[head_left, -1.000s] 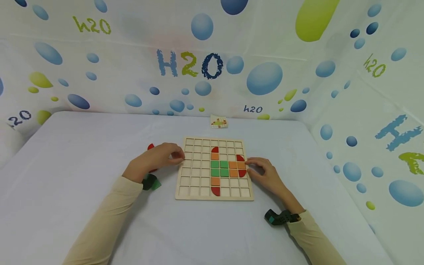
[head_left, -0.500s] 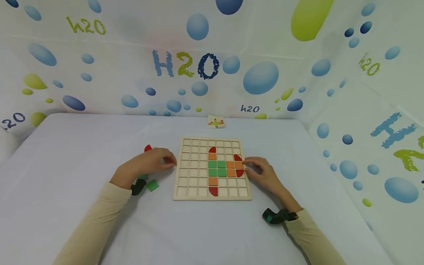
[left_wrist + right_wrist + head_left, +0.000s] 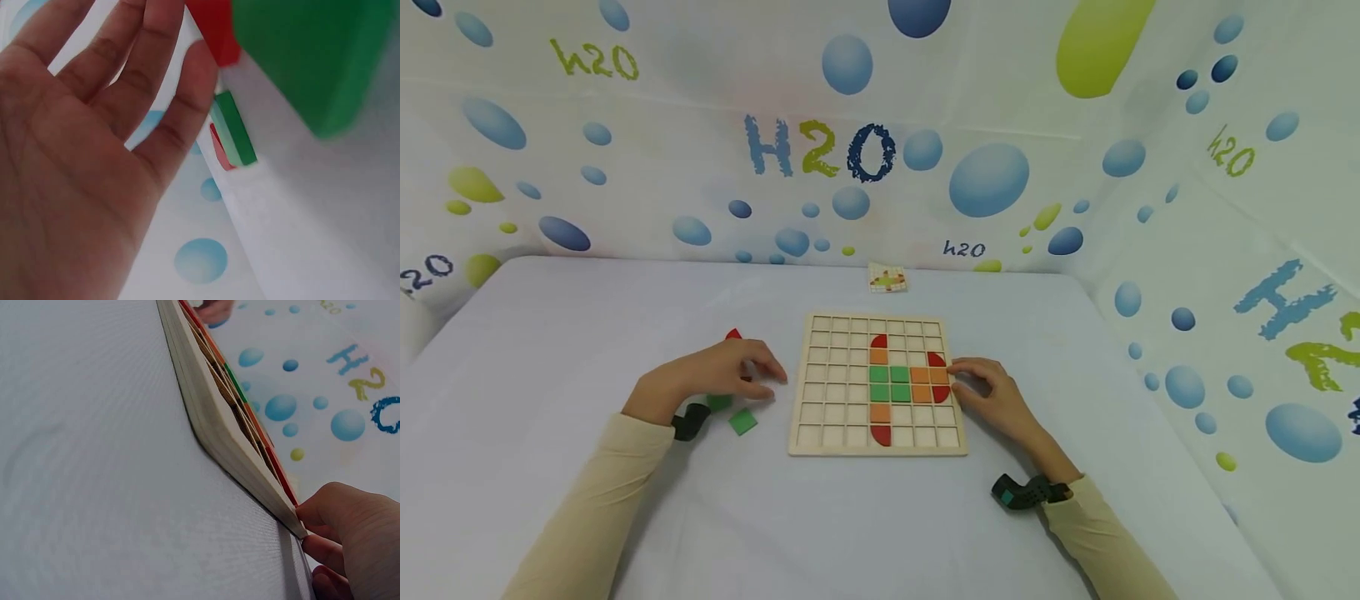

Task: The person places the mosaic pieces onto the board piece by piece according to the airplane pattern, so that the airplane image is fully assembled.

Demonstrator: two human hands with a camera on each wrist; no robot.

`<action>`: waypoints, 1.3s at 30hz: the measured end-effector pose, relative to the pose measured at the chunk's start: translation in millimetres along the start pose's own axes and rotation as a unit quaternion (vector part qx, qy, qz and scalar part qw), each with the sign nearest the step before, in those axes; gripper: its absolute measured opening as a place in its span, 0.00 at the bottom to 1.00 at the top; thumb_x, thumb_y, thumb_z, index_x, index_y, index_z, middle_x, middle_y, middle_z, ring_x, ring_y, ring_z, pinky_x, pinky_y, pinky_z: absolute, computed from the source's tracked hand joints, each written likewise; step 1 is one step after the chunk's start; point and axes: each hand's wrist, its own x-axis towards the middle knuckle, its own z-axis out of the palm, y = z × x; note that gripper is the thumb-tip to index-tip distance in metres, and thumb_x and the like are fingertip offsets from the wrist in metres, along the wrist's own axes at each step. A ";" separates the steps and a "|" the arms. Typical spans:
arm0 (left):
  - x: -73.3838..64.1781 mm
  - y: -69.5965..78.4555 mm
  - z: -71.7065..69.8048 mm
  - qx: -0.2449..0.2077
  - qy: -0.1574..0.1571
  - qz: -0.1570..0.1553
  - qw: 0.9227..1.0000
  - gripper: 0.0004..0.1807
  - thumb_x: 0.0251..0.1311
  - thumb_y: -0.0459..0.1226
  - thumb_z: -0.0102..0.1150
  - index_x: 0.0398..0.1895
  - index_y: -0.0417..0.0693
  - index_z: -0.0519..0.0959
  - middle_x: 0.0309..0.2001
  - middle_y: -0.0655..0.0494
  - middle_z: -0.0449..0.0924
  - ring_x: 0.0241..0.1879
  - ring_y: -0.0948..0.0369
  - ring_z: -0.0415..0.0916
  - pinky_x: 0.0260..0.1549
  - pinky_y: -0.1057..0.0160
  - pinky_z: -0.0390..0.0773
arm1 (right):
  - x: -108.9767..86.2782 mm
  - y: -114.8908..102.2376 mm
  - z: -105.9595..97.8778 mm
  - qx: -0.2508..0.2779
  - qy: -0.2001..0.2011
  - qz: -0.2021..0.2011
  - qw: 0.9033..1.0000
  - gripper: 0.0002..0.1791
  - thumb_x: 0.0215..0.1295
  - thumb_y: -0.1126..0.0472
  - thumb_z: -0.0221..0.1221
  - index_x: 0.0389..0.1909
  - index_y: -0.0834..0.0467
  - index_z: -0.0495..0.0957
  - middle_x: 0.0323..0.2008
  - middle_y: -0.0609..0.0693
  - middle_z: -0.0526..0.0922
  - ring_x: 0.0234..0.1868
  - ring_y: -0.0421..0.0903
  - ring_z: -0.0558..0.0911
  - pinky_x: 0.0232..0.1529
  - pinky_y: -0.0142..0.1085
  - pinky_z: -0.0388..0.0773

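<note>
A square wooden grid board (image 3: 877, 456) lies on the table. Green and orange square tiles and red quarter-round pieces fill some of its cells. At its right rim, my right hand (image 3: 1000, 400) holds the edge; in the right wrist view, fingertips (image 3: 306, 512) press on the board's corner. My left hand (image 3: 718, 368) hovers just left of the board, thumb and fingers apart, nothing between them. Beneath and beside it are loose pieces: a green tile (image 3: 742, 422), another green tile (image 3: 719, 402) partly hidden by the wrist, and a red piece (image 3: 733, 334) behind the hand.
A small pattern card (image 3: 888, 279) lies behind the board near the table's back edge. White cloth (image 3: 587, 350) covers the table, and a printed sheet (image 3: 647, 142) hangs behind it. Each wrist wears a dark strapped camera (image 3: 1026, 492).
My left hand has drawn back leftward from the board's left rim and its fingers have spread apart, uncovering more of the green tiles. My right hand stays at the right rim.
</note>
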 end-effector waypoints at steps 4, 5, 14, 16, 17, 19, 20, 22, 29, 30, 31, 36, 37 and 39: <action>-5.5 -2.4 -2.7 -0.005 -0.007 -0.003 1.000 0.17 0.52 0.40 0.72 0.46 0.46 0.84 0.46 0.57 0.80 0.46 0.57 0.76 0.50 0.53 0.75 | 0.0 0.6 0.9 0.003 -0.004 0.007 1.000 0.15 0.64 0.64 0.62 0.52 0.58 0.81 0.59 0.57 0.77 0.65 0.57 0.67 0.64 0.56 0.62; -6.8 -2.9 -3.2 -0.003 -0.009 -0.003 1.000 0.18 0.51 0.40 0.73 0.46 0.46 0.84 0.46 0.57 0.80 0.47 0.57 0.76 0.51 0.53 0.75 | 0.1 0.6 1.1 0.004 -0.005 0.007 1.000 0.15 0.64 0.64 0.62 0.52 0.58 0.81 0.59 0.56 0.77 0.65 0.57 0.67 0.64 0.56 0.62; -16.8 -5.8 -8.0 -0.039 -0.057 -0.007 0.998 0.25 0.43 0.42 0.78 0.47 0.48 0.81 0.50 0.56 0.74 0.53 0.57 0.68 0.55 0.61 0.69 | -0.2 -1.6 -0.8 -0.004 -0.006 0.005 1.000 0.15 0.64 0.64 0.62 0.52 0.58 0.80 0.59 0.57 0.77 0.64 0.57 0.67 0.64 0.56 0.62; -17.0 -6.9 -8.0 -0.051 -0.068 -0.005 0.996 0.27 0.42 0.41 0.78 0.48 0.47 0.81 0.51 0.55 0.72 0.54 0.56 0.66 0.56 0.62 0.68 | -0.4 -2.2 -1.4 -0.006 -0.006 0.003 1.000 0.15 0.64 0.64 0.62 0.52 0.59 0.80 0.59 0.57 0.77 0.64 0.58 0.68 0.63 0.56 0.62; -16.9 -7.2 -8.0 -0.051 -0.072 -0.002 0.996 0.27 0.41 0.41 0.78 0.49 0.47 0.81 0.51 0.55 0.71 0.54 0.56 0.66 0.56 0.62 0.68 | -0.5 -2.7 -1.6 -0.006 -0.006 0.004 1.000 0.15 0.64 0.64 0.62 0.52 0.59 0.80 0.59 0.57 0.77 0.64 0.58 0.67 0.63 0.56 0.62; -16.7 -7.1 -7.9 -0.050 -0.078 0.004 0.996 0.28 0.41 0.40 0.78 0.49 0.47 0.80 0.51 0.54 0.70 0.55 0.55 0.65 0.56 0.60 0.67 | -0.7 -3.1 -1.7 -0.005 -0.006 0.003 1.000 0.15 0.64 0.64 0.62 0.52 0.59 0.80 0.59 0.58 0.77 0.64 0.58 0.67 0.63 0.57 0.62; -16.7 -7.1 -8.0 -0.051 -0.081 0.002 0.995 0.28 0.40 0.39 0.79 0.49 0.47 0.80 0.51 0.55 0.70 0.55 0.55 0.65 0.57 0.60 0.66 | -0.6 -3.5 -1.6 -0.003 -0.006 0.004 1.000 0.15 0.64 0.64 0.62 0.52 0.59 0.80 0.59 0.58 0.77 0.64 0.58 0.67 0.63 0.57 0.62; -17.1 -6.7 -8.2 -0.044 -0.083 -0.001 0.996 0.28 0.40 0.39 0.79 0.49 0.48 0.80 0.51 0.56 0.70 0.55 0.55 0.64 0.57 0.59 0.66 | -0.4 -3.6 -1.3 0.000 -0.007 0.006 1.000 0.15 0.64 0.64 0.62 0.52 0.59 0.80 0.59 0.58 0.77 0.65 0.58 0.67 0.63 0.57 0.62; -16.3 -6.8 -7.9 -0.051 -0.084 0.005 0.995 0.27 0.41 0.39 0.78 0.48 0.47 0.80 0.49 0.56 0.70 0.54 0.56 0.65 0.56 0.61 0.66 | -0.7 -3.5 -0.8 -0.001 -0.007 0.014 1.000 0.15 0.65 0.63 0.62 0.52 0.58 0.80 0.60 0.57 0.76 0.65 0.57 0.67 0.63 0.57 0.62; -16.0 -7.1 -7.6 -0.052 -0.085 0.007 0.995 0.26 0.42 0.40 0.77 0.48 0.48 0.80 0.49 0.56 0.70 0.53 0.56 0.65 0.56 0.61 0.66 | -0.9 -3.6 -1.0 -0.002 -0.006 0.014 1.000 0.15 0.65 0.63 0.62 0.52 0.58 0.80 0.60 0.57 0.76 0.65 0.57 0.67 0.63 0.57 0.63; -15.8 -7.2 -7.5 -0.052 -0.084 0.007 0.995 0.26 0.43 0.40 0.77 0.48 0.48 0.80 0.49 0.56 0.70 0.53 0.56 0.65 0.55 0.62 0.66 | -1.1 -3.0 -0.9 -0.003 -0.006 0.013 1.000 0.15 0.65 0.63 0.62 0.52 0.59 0.80 0.60 0.57 0.76 0.65 0.57 0.67 0.63 0.57 0.63; -14.4 -6.1 -5.9 -0.050 -0.076 0.003 0.996 0.23 0.47 0.41 0.75 0.47 0.49 0.80 0.49 0.56 0.71 0.53 0.56 0.66 0.55 0.59 0.68 | -1.8 -3.2 -1.6 -0.005 -0.006 0.013 1.000 0.15 0.65 0.64 0.62 0.52 0.59 0.80 0.59 0.57 0.77 0.65 0.58 0.67 0.63 0.57 0.62; -14.1 -5.7 -5.7 -0.049 -0.072 0.002 0.996 0.22 0.48 0.41 0.75 0.47 0.49 0.80 0.49 0.56 0.72 0.53 0.55 0.66 0.55 0.59 0.68 | -1.8 -3.4 -1.6 -0.004 -0.006 0.013 1.000 0.15 0.65 0.64 0.62 0.52 0.59 0.80 0.59 0.58 0.77 0.65 0.58 0.67 0.63 0.57 0.63; -13.9 -5.0 -5.1 -0.049 -0.064 0.001 0.997 0.21 0.48 0.41 0.75 0.46 0.49 0.80 0.48 0.56 0.73 0.52 0.56 0.67 0.54 0.58 0.69 | -1.7 -4.1 -1.9 -0.003 -0.006 0.014 1.000 0.15 0.65 0.64 0.62 0.52 0.59 0.80 0.59 0.58 0.77 0.65 0.58 0.67 0.63 0.57 0.63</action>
